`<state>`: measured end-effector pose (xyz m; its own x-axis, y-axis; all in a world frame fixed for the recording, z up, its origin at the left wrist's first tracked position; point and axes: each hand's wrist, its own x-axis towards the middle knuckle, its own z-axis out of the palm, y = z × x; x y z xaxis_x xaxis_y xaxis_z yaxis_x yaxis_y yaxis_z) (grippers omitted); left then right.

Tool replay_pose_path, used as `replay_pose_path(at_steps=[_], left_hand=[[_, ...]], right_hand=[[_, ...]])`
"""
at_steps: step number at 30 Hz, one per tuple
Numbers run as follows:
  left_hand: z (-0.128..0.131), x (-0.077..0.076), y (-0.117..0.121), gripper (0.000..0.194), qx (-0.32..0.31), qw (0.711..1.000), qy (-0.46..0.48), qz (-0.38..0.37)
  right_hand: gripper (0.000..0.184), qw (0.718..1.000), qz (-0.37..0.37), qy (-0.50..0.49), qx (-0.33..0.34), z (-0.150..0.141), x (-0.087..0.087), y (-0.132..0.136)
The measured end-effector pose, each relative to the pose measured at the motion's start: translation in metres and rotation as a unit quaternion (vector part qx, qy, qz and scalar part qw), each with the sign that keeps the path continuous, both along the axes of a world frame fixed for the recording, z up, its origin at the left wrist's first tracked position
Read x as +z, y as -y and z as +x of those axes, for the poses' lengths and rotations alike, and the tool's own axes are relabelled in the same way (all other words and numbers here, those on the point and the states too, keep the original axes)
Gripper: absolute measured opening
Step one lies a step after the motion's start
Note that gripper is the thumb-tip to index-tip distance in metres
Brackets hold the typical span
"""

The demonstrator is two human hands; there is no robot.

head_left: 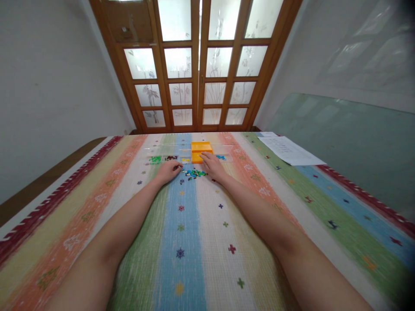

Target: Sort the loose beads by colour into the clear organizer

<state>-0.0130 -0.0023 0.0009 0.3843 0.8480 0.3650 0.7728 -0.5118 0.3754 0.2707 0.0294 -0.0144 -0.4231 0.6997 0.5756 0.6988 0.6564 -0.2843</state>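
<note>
Both my arms stretch far out over a striped, many-coloured cloth (194,242). My left hand (168,169) rests on the cloth with its fingers curled and pinched near a loose pile of small coloured beads (193,173). My right hand (210,165) lies on the other side of that pile, fingers bent down toward it, just in front of an orange box (201,151). What the fingers of either hand hold is too small to make out. Behind the hands a clear tray (168,158) holds sorted beads: green, dark red, yellow and blue.
A white printed sheet (290,150) lies at the far right of the cloth. A glass pane (350,138) leans on the right wall. Wooden doors with frosted panes (197,65) stand behind the table. A wooden edge (48,177) runs along the left.
</note>
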Motion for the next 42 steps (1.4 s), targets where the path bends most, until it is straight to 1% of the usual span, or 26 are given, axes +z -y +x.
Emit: replay_pose_path(at_steps=[2,5,10,13,17,20,26,33,35,42], left_hand=[[0.001,0.000,0.001,0.025,-0.023,1.000,-0.016,0.001],[0.002,0.000,0.003,0.027,-0.035,0.999,-0.029,0.003],[0.002,0.001,0.003,0.023,-0.037,0.999,-0.029,0.003],[0.003,0.002,0.004,0.021,-0.039,0.999,-0.026,0.002],[0.006,0.003,0.005,0.019,-0.036,0.999,-0.026,0.009],[0.007,0.003,0.006,0.018,-0.034,0.999,-0.025,0.009],[0.007,0.002,0.006,0.016,-0.059,0.998,-0.019,0.011],[0.008,0.002,0.007,0.016,-0.081,0.996,-0.022,0.007],[0.008,0.002,0.006,0.016,-0.072,0.997,-0.025,0.010],[0.005,0.002,0.004,0.017,0.001,1.000,-0.030,0.007]], right_hand=[[0.037,1.000,0.008,-0.004,0.018,0.001,-0.004,-0.001],[0.035,0.999,0.017,-0.009,0.033,-0.001,-0.006,0.001],[0.031,0.998,0.030,-0.005,0.051,-0.006,-0.001,0.010],[0.030,0.998,0.023,-0.004,0.061,-0.008,0.003,0.015],[0.031,0.995,0.003,0.005,0.097,-0.013,0.008,0.022],[0.031,0.993,0.003,0.020,0.120,-0.019,0.009,0.027],[0.029,0.989,0.010,0.035,0.145,-0.024,0.008,0.032],[0.030,0.982,-0.005,0.043,0.182,-0.026,0.014,0.038],[0.030,0.979,-0.010,0.053,0.199,-0.028,0.015,0.040],[0.032,0.969,-0.023,0.093,0.226,-0.035,0.014,0.044]])
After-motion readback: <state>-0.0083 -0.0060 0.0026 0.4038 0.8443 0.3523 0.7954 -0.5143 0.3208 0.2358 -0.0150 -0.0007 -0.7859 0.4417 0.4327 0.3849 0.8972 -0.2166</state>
